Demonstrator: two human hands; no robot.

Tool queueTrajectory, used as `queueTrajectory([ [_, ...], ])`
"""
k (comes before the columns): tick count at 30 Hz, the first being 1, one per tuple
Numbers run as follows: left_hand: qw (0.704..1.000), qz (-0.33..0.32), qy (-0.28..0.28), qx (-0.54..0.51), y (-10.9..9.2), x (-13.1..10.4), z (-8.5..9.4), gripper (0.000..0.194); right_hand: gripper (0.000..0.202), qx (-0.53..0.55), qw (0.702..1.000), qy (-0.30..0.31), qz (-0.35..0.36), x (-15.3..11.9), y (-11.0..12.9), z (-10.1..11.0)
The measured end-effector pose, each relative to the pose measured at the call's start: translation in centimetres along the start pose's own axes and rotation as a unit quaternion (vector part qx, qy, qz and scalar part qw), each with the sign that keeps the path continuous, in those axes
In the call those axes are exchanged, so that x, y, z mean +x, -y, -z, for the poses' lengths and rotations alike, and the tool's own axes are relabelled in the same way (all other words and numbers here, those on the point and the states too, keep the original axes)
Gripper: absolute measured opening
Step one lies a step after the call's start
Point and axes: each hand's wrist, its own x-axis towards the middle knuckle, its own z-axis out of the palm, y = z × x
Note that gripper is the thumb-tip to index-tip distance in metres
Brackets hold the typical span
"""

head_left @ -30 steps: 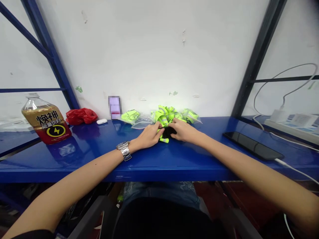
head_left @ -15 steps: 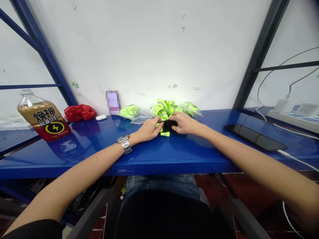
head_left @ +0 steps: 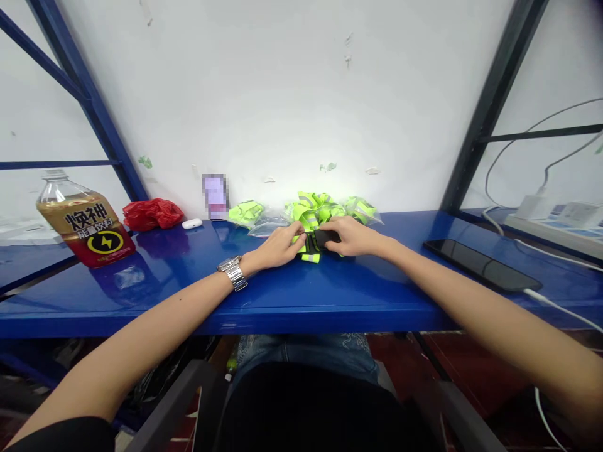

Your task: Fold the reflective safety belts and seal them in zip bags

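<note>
A bundle of neon-yellow reflective straps [head_left: 308, 220] with grey bands lies on the blue table [head_left: 264, 295], in front of me. At its near side is a black plastic buckle [head_left: 325, 238], between my two hands. My left hand [head_left: 281, 245], with a metal watch on the wrist, has thumb and fingers closed on the strap at the buckle's left end. The fingers of my right hand [head_left: 352, 236] are closed on the buckle's right part. A short strap end [head_left: 310, 258] sticks out towards me below the buckle. Fingers partly hide the buckle's details.
Clear bags with neon straps [head_left: 246, 213] lie on both sides of the bundle. To the left are a drink bottle [head_left: 89, 220], a red plastic bag [head_left: 153, 214], a white earphone case [head_left: 192, 223] and an upright phone [head_left: 215, 196]. At right, a black phone [head_left: 480, 263] is on a cable.
My right hand has turned slightly and shows more of the black buckle. The strap end has shifted a little towards me. My left hand keeps nearly the same place.
</note>
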Motion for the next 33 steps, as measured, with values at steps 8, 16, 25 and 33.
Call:
queueTrajectory([
  [8,0.999,0.027,-0.022,-0.014,0.9,-0.3,0.1,0.02,0.061,-0.071,0.997,-0.029,-0.015,-1.0,-0.6,-0.3],
  [16,0.999,0.018,-0.034,-0.024,0.9,-0.3,0.2,0.02,0.053,-0.232,0.971,-0.047,-0.023,-0.9,0.1,0.1],
  [25,0.999,0.023,-0.044,-0.019,0.5,-0.2,0.6,0.021,0.04,-0.253,0.964,-0.074,-0.031,-0.2,-0.4,-0.1],
  [33,0.992,0.075,-0.1,-0.027,2.3,-0.7,1.7,0.024,0.052,-0.168,0.957,-0.154,-0.182,-3.0,-6.1,1.3],
])
